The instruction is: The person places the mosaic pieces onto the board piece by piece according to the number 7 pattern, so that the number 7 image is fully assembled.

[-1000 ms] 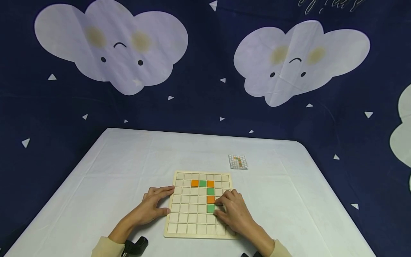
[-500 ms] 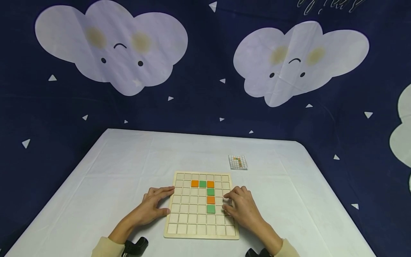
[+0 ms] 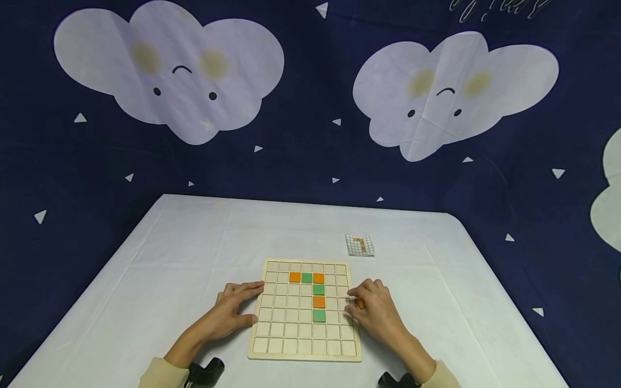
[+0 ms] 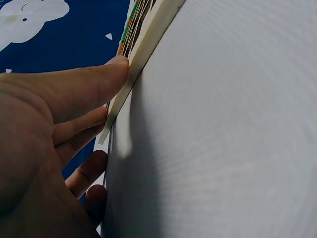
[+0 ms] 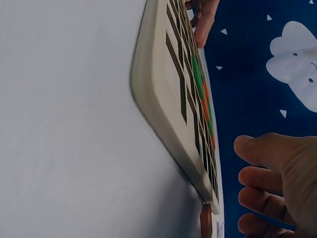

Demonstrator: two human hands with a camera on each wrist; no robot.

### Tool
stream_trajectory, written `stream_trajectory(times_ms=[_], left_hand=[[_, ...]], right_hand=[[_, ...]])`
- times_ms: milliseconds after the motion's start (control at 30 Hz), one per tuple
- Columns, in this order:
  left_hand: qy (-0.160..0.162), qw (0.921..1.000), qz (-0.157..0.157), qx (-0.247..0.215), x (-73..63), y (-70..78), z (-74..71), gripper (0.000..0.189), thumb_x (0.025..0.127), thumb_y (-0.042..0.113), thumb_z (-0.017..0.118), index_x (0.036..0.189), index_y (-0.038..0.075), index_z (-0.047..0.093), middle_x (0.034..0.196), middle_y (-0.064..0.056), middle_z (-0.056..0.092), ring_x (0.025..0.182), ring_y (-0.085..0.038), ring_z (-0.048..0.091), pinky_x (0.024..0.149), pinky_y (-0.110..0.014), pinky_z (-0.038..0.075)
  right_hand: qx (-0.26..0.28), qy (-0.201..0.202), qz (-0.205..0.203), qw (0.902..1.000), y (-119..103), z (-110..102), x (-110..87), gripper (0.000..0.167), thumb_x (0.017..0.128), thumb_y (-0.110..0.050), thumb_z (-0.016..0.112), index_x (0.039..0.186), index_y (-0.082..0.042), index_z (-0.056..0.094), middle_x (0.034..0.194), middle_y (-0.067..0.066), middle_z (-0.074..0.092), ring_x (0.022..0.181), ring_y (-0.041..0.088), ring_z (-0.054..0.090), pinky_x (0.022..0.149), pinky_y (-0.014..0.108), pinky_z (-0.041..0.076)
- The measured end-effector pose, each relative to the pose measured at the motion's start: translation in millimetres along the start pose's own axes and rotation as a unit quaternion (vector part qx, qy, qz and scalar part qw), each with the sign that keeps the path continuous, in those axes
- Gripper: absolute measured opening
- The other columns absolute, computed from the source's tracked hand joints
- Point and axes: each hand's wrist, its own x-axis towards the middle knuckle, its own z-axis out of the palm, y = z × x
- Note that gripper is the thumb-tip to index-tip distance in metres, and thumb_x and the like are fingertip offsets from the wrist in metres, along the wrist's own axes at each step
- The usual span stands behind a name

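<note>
A wooden grid board (image 3: 283, 345) lies on the table, with several orange and green square tiles set in its cells. The lowest one is a green tile (image 3: 319, 316). My left hand (image 3: 228, 310) rests against the board's left side, fingertips and thumb touching its edge. Just over the right edge hovers my right hand (image 3: 378, 312), thumb and fingers apart, nothing between them. A loose orange tile (image 3: 360, 304) shows below that hand, partly hidden by it. In the right wrist view, this orange tile (image 5: 206, 221) sits beside the board's edge, apart from the fingers (image 5: 260, 176).
Behind the board lies a small pattern card (image 3: 359, 245) printed with a grid and coloured squares. A white cloth covers the table (image 3: 194, 237). Dark blue fabric with clouds (image 3: 310, 161) hangs behind it. Black wrist devices (image 3: 206, 372) sit at both forearms.
My right hand has drawn back rightward from the lowest green tile to the board's right edge. The loose orange tile has come into sight under it. The left hand stays put.
</note>
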Motion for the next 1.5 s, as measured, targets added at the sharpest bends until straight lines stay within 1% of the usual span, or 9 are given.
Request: stream_trajectory(times_ms=[133,267,433,700,867,1200,1500], left_hand=[[-0.001,1.0000,-0.002,-0.002,0.2,0.0,0.5,0.064,0.076,0.021,0.075,0.135,0.012,0.053,0.145,0.000,0.046,0.109,-0.011,0.035,0.084,-0.034,0.023],[-0.006,0.9999,-0.013,-0.004,0.5,0.2,-0.1,0.064,0.076,0.020,0.075,0.136,0.013,0.052,0.146,0.002,0.044,0.110,-0.011,0.034,0.085,-0.035,0.023],[-0.007,0.9999,-0.015,-0.002,1.1,0.3,-0.1,0.065,0.076,0.021,0.075,0.136,0.013,0.052,0.146,0.002,0.044,0.111,-0.011,0.035,0.087,-0.036,0.023],[0.000,0.9999,0.009,0.006,1.0,-0.7,0.1,0.063,0.078,0.027,0.074,0.135,0.012,0.053,0.145,-0.002,0.046,0.110,-0.014,0.037,0.084,-0.035,0.024],[0.001,0.9999,0.011,0.006,1.1,-0.3,-0.4,0.063,0.078,0.027,0.074,0.135,0.012,0.053,0.145,-0.002,0.046,0.110,-0.014,0.037,0.084,-0.035,0.024],[-0.002,0.9999,0.010,0.010,0.2,-0.1,-1.0,0.063,0.078,0.028,0.074,0.135,0.012,0.052,0.145,-0.002,0.046,0.110,-0.013,0.036,0.084,-0.034,0.024],[-0.004,0.9999,0.011,0.004,-0.6,-0.6,-0.9,0.063,0.078,0.030,0.073,0.135,0.012,0.052,0.145,-0.001,0.045,0.107,-0.012,0.036,0.083,-0.034,0.023]], right_hand=[[-0.001,0.006,0.003,1.0000,3.3,-0.4,-1.1,0.029,0.065,-0.020,0.085,0.090,-0.013,0.072,0.083,-0.006,0.058,0.076,0.005,0.039,0.072,0.027,0.032],[-0.006,0.013,0.004,0.9999,7.2,-1.0,-1.6,0.029,0.064,-0.018,0.084,0.090,-0.013,0.072,0.083,-0.005,0.059,0.078,0.006,0.042,0.072,0.027,0.033],[-0.018,0.020,0.004,0.9996,12.4,-1.3,-2.6,0.030,0.064,-0.021,0.085,0.090,-0.013,0.073,0.083,-0.006,0.060,0.077,0.006,0.041,0.072,0.028,0.033],[-0.028,0.022,0.018,0.9992,21.8,-2.5,-4.1,0.032,0.063,-0.022,0.086,0.090,-0.012,0.073,0.083,-0.004,0.061,0.076,0.007,0.042,0.073,0.030,0.034],[-0.030,0.034,0.017,0.9988,27.6,-2.7,-6.5,0.033,0.060,-0.021,0.087,0.089,-0.011,0.073,0.082,-0.003,0.061,0.076,0.008,0.043,0.071,0.030,0.034],[-0.042,0.011,0.048,0.9979,32.9,-2.0,-10.0,0.031,0.062,-0.022,0.085,0.088,-0.011,0.073,0.082,-0.002,0.061,0.076,0.010,0.044,0.072,0.031,0.034],[-0.051,0.002,0.060,0.9969,33.7,0.5,-9.9,0.030,0.063,-0.025,0.085,0.086,-0.011,0.073,0.081,-0.002,0.061,0.077,0.012,0.046,0.072,0.031,0.034]])
